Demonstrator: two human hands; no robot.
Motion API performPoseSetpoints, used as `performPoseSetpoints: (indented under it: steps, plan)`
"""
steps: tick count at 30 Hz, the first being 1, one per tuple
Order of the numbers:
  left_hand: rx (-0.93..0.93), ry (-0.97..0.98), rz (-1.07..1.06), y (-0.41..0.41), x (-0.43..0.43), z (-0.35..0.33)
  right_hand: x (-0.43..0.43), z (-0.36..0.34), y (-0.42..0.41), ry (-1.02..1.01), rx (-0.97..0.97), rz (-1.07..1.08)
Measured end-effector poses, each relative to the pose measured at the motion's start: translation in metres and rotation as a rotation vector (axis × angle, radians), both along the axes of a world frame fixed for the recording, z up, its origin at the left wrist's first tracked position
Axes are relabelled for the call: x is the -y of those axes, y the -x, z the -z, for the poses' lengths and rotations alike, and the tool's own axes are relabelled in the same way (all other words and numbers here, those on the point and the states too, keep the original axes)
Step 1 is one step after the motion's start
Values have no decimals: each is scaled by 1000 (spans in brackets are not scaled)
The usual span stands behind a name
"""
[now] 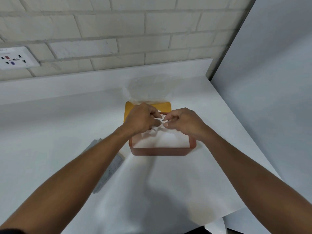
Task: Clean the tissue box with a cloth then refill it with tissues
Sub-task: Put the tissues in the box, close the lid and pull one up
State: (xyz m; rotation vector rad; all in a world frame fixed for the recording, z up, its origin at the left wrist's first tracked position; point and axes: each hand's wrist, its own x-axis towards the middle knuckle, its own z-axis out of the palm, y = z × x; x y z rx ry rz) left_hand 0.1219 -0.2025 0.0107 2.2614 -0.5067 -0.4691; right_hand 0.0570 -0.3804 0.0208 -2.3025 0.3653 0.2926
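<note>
A reddish-brown open tissue box (pixel 160 151) sits on the white counter, filled with white tissues (pixel 166 140). Over its far half, my left hand (pixel 143 118) and my right hand (pixel 183 121) meet and both pinch the top tissue, which is pulled up and crumpled between the fingertips. The yellow lid (pixel 129 109) lies flat just behind the box, partly hidden by my hands. A grey cloth (pixel 109 168) lies on the counter to the left of the box, partly under my left forearm.
A crumpled clear plastic wrapper (pixel 148 89) lies behind the lid. A brick wall with a socket panel (pixel 16 59) rises at the back. A grey panel (pixel 270 81) stands along the right edge of the counter.
</note>
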Motion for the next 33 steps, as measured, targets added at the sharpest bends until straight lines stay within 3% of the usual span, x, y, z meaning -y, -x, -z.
performPoseSetpoints:
  steps: [2,3,6,10,14,18,22,24,33]
  plan:
    - [-32,8,10,-1,0,-1,3,-2,-2,226,81,-57]
    - [-50,22,18,-1,0,-1,2,-4,-3,240,99,-112]
    - [-114,93,3,0,2,-1,-1,-2,-6,239,99,-208]
    - [-345,191,-42,4,2,-1,0,6,-10,280,95,-108]
    - [-532,322,-89,0,-1,-7,4,5,-14,126,79,-59]
    - [-380,263,-32,-9,-8,-15,7,-1,-18,47,100,-31]
    - [10,66,-64,-17,-9,-13,7,-5,-23,21,93,11]
    - [101,23,-69,-19,-9,-12,7,-5,-25,22,87,21]
    - [-349,179,11,-9,-1,-15,-2,-3,-23,-5,54,-13]
